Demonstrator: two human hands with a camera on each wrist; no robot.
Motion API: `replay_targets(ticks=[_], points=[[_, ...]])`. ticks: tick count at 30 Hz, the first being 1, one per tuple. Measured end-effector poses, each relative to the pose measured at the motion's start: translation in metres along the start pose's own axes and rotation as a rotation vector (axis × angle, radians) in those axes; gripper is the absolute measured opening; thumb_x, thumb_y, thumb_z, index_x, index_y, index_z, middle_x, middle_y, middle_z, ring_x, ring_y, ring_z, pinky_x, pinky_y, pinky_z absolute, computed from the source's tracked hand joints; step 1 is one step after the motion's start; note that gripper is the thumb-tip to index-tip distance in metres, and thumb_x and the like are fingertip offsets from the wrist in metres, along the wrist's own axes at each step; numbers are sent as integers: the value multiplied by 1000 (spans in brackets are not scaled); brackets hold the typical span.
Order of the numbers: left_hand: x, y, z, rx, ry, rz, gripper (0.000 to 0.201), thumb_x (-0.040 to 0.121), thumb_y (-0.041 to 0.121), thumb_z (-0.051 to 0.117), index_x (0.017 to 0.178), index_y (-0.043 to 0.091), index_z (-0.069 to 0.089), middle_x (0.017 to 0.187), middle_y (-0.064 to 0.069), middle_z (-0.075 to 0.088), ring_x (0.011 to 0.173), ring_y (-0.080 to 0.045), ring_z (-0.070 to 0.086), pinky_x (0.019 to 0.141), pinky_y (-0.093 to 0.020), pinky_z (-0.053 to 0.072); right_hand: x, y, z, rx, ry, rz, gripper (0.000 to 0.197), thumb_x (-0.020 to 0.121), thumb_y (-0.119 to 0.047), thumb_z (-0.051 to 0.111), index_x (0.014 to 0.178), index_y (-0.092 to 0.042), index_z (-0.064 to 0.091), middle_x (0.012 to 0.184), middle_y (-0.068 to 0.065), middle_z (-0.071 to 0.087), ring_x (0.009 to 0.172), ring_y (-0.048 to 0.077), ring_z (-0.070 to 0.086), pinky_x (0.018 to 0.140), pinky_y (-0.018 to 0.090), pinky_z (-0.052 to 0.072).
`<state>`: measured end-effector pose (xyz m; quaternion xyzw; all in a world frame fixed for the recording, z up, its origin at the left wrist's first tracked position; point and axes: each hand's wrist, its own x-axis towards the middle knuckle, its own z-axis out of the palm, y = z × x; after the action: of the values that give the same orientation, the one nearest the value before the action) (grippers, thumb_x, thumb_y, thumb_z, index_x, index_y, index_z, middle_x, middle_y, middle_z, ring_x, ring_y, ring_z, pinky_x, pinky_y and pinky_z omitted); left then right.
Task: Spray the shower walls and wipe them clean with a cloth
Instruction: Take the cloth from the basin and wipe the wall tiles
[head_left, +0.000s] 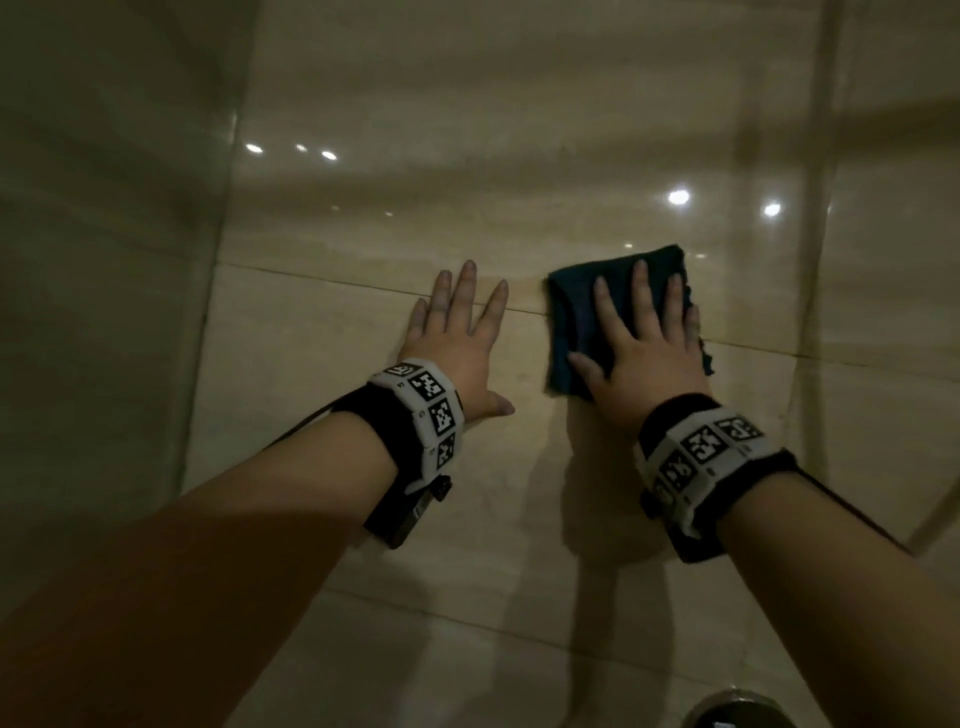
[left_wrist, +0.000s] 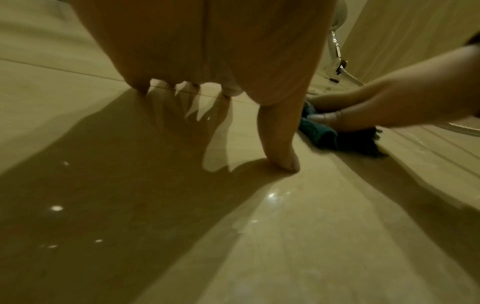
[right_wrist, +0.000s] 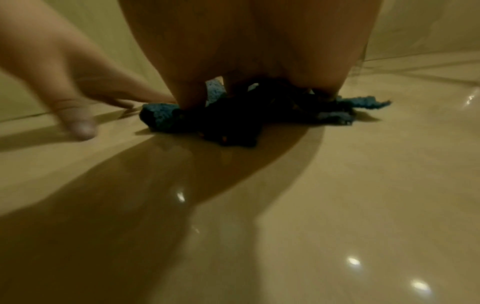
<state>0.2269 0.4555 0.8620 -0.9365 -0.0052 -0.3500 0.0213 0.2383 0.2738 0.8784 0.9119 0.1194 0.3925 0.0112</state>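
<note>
A glossy beige tiled shower wall (head_left: 467, 182) fills the head view. My right hand (head_left: 644, 332) lies flat with spread fingers on a folded dark blue-green cloth (head_left: 571, 332) and presses it against the wall. In the right wrist view the blue cloth (right_wrist: 166, 115) bunches under my fingertips. My left hand (head_left: 457, 332) rests open and flat on the bare tile just left of the cloth, holding nothing. From the left wrist view, my left hand's thumb (left_wrist: 280, 148) touches the tile and the cloth (left_wrist: 319, 133) lies beyond it. No spray bottle is in view.
A wall corner (head_left: 223, 260) runs down the left side. A pale vertical strip (head_left: 815, 260) stands at the right. A metal shower fitting and hose (left_wrist: 337, 53) hang beyond the cloth. A dark round object (head_left: 737, 712) shows at the bottom edge.
</note>
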Motion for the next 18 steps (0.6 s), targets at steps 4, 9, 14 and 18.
replay_targets(ticks=[4, 9, 14, 18], points=[[5, -12, -3, 17, -16, 1, 125, 70, 63, 65, 143, 27, -29, 150, -9, -39, 143, -31, -26, 119, -43, -4, 35, -16, -23, 25, 39, 19, 74, 93, -58, 31, 147, -34, -14, 154, 1, -30, 142, 31, -24, 117, 46, -12], [9, -24, -6, 39, -8, 30, 126, 70, 65, 63, 144, 20, -28, 151, -9, -37, 143, -30, -25, 119, -40, -4, 75, -42, -48, 25, 88, 47, 77, 92, -58, 33, 148, -31, -12, 155, 5, -26, 142, 35, -22, 117, 49, -10], [3, -39, -2, 45, 2, -24, 124, 73, 70, 56, 144, 12, -27, 152, -11, -34, 144, -29, -24, 120, -38, -6, 60, -49, -28, -29, 115, -56, 75, 93, -59, 31, 148, -31, -13, 156, 5, -25, 142, 35, -21, 117, 48, -10], [-8, -59, 6, -5, -14, -77, 121, 75, 69, 53, 145, 9, -25, 153, -11, -33, 144, -28, -22, 119, -37, -5, 29, -67, 6, -122, 38, -217, 75, 93, -59, 28, 147, -32, -15, 154, 4, -28, 141, 34, -26, 116, 48, -12]])
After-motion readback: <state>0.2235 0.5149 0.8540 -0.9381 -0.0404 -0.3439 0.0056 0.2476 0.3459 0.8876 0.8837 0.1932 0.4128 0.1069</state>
